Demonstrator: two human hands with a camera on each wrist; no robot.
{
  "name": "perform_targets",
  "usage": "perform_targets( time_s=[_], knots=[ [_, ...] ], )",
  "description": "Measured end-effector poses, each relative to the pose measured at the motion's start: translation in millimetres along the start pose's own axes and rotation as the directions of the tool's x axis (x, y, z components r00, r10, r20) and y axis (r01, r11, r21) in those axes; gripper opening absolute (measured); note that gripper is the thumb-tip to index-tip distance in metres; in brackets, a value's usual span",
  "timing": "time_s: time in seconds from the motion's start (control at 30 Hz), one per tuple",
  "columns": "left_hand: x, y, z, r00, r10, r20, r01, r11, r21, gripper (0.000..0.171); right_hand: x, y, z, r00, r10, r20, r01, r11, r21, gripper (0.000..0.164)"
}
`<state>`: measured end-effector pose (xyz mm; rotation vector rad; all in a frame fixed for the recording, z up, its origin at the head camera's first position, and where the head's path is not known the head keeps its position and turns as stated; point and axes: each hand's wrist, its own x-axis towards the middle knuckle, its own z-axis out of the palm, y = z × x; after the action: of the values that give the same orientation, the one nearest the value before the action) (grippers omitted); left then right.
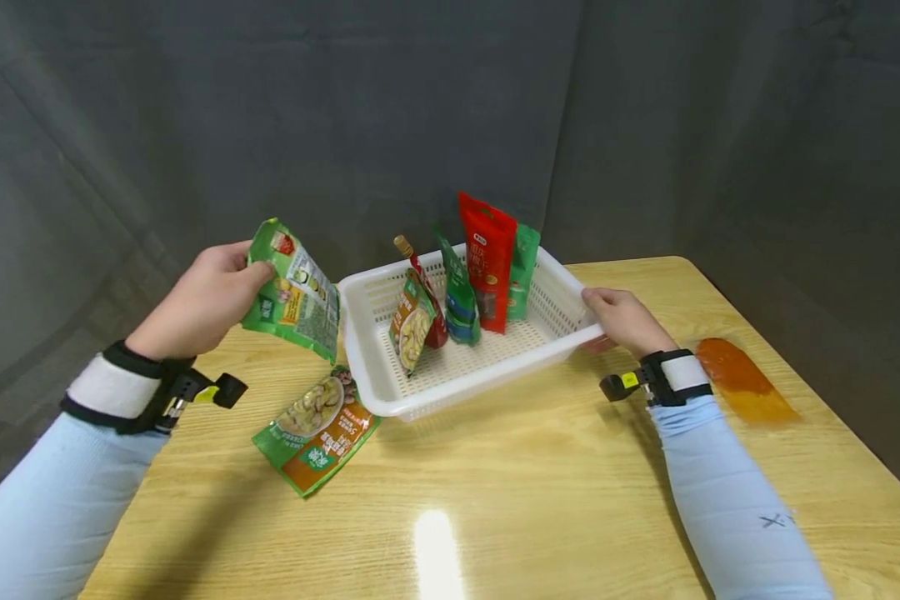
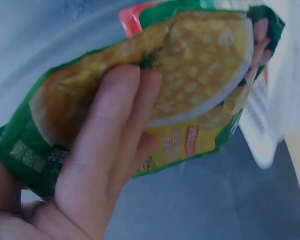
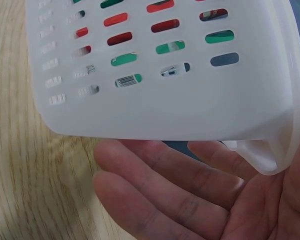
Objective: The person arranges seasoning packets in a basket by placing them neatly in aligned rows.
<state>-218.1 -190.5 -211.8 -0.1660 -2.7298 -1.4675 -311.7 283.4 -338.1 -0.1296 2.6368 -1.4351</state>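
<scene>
My left hand pinches a green-and-yellow food packet by its edge, thumb on the back, in the air left of the basket. The left wrist view shows fingers across the packet's front, which bears a bowl picture. My right hand grips the right end of a white plastic basket, thumb at the rim and fingers below. Inside stand a green-and-orange packet, a dark red item with a tan cap, a green pouch, a red pouch and another green pouch.
A green-and-orange packet lies on the wooden table, partly beneath the basket's left corner. An orange-brown patch marks the table on the right. A dark grey curtain hangs behind the table.
</scene>
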Motion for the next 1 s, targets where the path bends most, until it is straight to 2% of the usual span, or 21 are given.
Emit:
perform_targets(
  time_s=[0.07, 0.17, 0.33, 0.67, 0.87, 1.0],
  knots=[
    [8.8, 4.8, 7.4, 0.999, -0.004, 0.04, 0.007, 0.998, -0.061, 0.048, 0.2, -0.6, -0.2, 1.0, -0.001, 0.0, 0.001, 1.0, 0.001, 0.065],
    [21.3, 9.8, 16.7, 0.997, -0.008, 0.079, 0.016, 0.994, -0.106, 0.048, 0.4, -1.2, -0.6, 1.0, -0.002, -0.004, 0.002, 1.0, 0.001, 0.065],
    [38.5, 13.2, 31.6, 0.996, -0.018, 0.092, 0.033, 0.987, -0.156, 0.046, -0.2, -1.4, -0.4, 1.0, 0.017, -0.007, -0.017, 1.0, 0.001, 0.065],
    [61.0, 3.6, 68.6, 0.994, -0.049, 0.099, 0.062, 0.989, -0.136, 0.039, 0.7, -2.7, 2.8, 1.0, 0.029, -0.003, -0.029, 1.0, 0.002, 0.066],
    [70.8, -4.9, 83.3, 0.982, -0.113, 0.149, 0.126, 0.989, -0.079, 0.04, 0.0, -3.8, 5.2, 1.0, 0.027, -0.003, -0.027, 1.0, -0.004, 0.065],
    [74.8, -8.8, 89.5, 0.973, -0.137, 0.186, 0.156, 0.983, -0.092, 0.042, -1.4, -5.7, 6.4, 1.0, 0.028, 0.001, -0.028, 1.0, -0.01, 0.065]
  ],
)
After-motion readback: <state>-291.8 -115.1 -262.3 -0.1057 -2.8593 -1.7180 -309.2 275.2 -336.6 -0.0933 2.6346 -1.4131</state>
